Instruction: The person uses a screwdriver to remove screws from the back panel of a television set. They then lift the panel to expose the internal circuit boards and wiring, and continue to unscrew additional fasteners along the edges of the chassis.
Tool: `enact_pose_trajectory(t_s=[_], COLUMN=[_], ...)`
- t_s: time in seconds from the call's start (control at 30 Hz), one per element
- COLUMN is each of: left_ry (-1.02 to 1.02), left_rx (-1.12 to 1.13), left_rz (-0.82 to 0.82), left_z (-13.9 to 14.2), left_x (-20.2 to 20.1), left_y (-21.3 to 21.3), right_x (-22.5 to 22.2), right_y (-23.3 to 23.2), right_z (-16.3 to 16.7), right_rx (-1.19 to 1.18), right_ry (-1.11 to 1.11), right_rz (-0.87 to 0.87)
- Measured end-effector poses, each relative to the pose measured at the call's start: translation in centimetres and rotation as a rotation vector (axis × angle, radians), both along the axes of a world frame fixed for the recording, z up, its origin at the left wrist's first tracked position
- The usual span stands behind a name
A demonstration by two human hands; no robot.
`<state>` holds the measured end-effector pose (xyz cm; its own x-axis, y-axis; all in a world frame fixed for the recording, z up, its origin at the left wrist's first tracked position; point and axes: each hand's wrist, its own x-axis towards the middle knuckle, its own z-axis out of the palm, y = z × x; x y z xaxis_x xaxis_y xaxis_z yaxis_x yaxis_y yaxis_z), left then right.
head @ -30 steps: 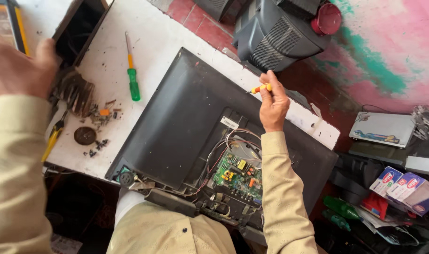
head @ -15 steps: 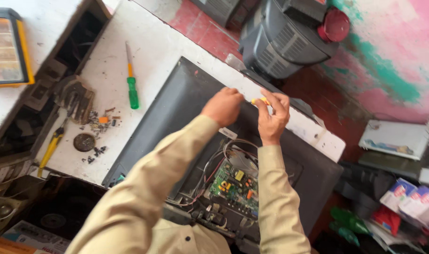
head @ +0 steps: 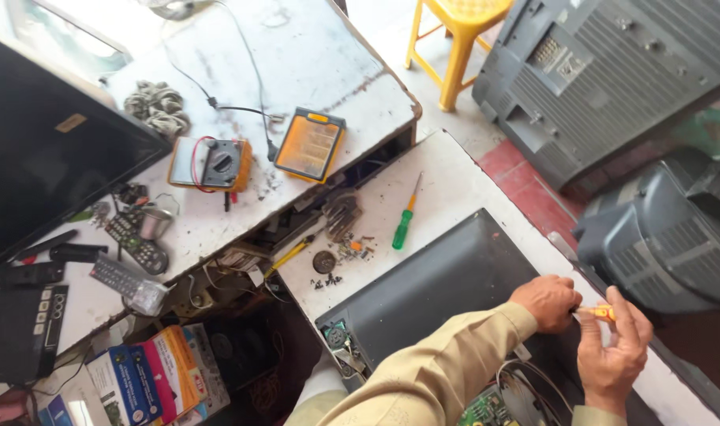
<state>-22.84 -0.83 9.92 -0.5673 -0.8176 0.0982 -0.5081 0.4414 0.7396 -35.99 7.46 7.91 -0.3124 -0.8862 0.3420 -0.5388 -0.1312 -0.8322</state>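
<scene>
A dark grey television back cover (head: pixel 431 292) lies on the white table (head: pixel 454 181), with a green circuit board (head: pixel 486 412) showing at its open lower part. My right hand (head: pixel 612 359) grips the orange handle of a small screwdriver (head: pixel 600 312) at the cover's right edge. My left hand (head: pixel 545 301) is closed around the screwdriver's front end, right against the right hand. Both my sleeves are tan. The screwdriver's tip is hidden under the left hand.
A green-handled screwdriver (head: pixel 403 225) and loose small parts (head: pixel 340 256) lie left of the cover. The far table holds an orange parts box (head: pixel 308 146), a multimeter (head: pixel 214 164), remotes (head: pixel 127 237) and a black flat screen (head: pixel 44 150). Grey television sets (head: pixel 612 71) and a yellow stool (head: pixel 458 31) stand behind.
My left hand came over from the left table and joined the right hand at the screwdriver. The view has swung, so a second table now shows.
</scene>
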Motion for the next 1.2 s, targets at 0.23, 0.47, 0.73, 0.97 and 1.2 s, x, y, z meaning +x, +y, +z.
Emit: enact_pose_trajectory(t_s=[0.23, 0.47, 0.73, 0.97, 1.2], left_ry=[-0.017, -0.115, -0.499, 0.174, 0.746], left_rx=[-0.021, 0.003, -0.431, -0.157, 0.667], left_rz=[-0.003, -0.008, -0.157, 0.21, 0.359], left_z=[0.5, -0.6, -6.3, -7.0, -4.1], left_x=[0.1, -1.3, -5.1, -6.0, 2.4], left_y=[0.6, 0.4, 1.7, 4.3, 11.5], right_x=[-0.3, 0.1, -4.5, -13.2, -16.6], right_y=[0.3, -0.3, 9.4, 22.0, 23.5], right_z=[0.1, 0.6, 1.1, 2.6, -0.7], right_rx=[0.016, -0.068, -0.296, -0.357, -0.191], right_ry=[0.088, 0.137, -0.178, -0.24, -0.123], right_rz=[0.07, 0.06, -0.337, -0.603, -0.548])
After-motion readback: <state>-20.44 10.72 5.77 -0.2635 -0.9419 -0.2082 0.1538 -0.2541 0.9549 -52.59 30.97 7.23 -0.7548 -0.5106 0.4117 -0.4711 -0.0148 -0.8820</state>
